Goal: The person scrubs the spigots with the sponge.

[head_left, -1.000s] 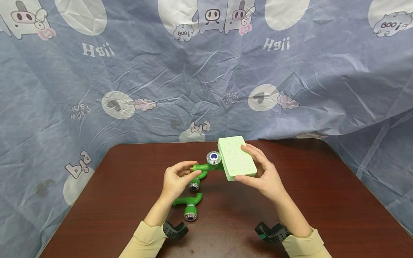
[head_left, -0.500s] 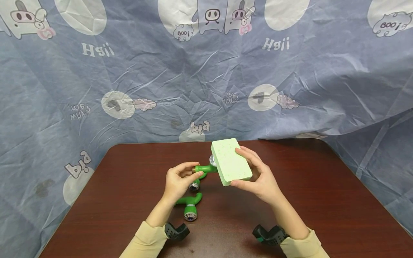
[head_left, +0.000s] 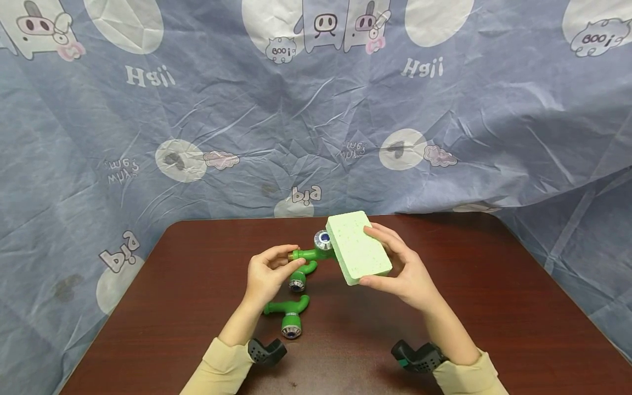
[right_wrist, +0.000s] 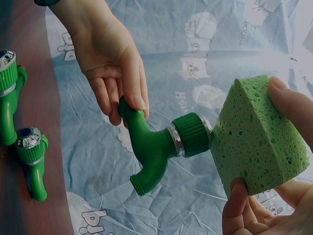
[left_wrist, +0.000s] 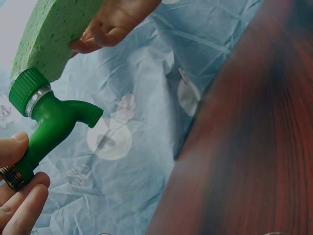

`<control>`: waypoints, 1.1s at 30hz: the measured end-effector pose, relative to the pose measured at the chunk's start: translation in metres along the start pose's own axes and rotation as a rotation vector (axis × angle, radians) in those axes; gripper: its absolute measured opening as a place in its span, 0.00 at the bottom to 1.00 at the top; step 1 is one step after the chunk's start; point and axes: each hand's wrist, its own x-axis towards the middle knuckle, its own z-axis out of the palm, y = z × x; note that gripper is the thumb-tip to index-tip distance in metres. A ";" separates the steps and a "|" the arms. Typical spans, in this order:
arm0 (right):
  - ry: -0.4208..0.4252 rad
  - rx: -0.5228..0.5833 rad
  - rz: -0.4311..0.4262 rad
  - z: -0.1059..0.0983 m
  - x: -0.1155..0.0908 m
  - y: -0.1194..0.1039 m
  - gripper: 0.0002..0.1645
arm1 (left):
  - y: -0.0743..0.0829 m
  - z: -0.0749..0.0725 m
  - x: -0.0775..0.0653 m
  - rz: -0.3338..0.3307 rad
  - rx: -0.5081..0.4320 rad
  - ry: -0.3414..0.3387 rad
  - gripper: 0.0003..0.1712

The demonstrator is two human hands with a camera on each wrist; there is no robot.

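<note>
My left hand pinches a green tap by its brass-threaded inlet end, holding it up over the table. The tap's spout points away from the fingers, and its ribbed knob has a silver cap with a blue centre. My right hand grips a pale green sponge by its edges, thumb on one side and fingers on the other. In the right wrist view the sponge meets the capped end of the tap's knob. From the head view, the sponge hides part of the tap.
Two more green taps lie on the dark wooden table: one spare tap just below the held tap, another tap closer to the front. A blue printed cloth hangs behind the table. Black cameras sit on both wrists.
The sponge moved left across the tap's knob, covering most of it, then came back slightly right, baring part of the knob. The left hand shifted slightly right and back with the tap.
</note>
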 end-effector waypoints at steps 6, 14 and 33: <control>-0.010 -0.008 0.011 0.004 -0.001 0.002 0.47 | 0.000 0.007 -0.004 0.014 0.031 -0.049 0.17; -0.038 -0.006 -0.005 0.008 -0.002 0.001 0.48 | -0.003 0.004 -0.003 0.019 0.041 -0.032 0.16; -0.019 -0.018 0.011 0.005 -0.001 0.001 0.48 | 0.000 0.007 -0.005 0.014 0.031 -0.044 0.16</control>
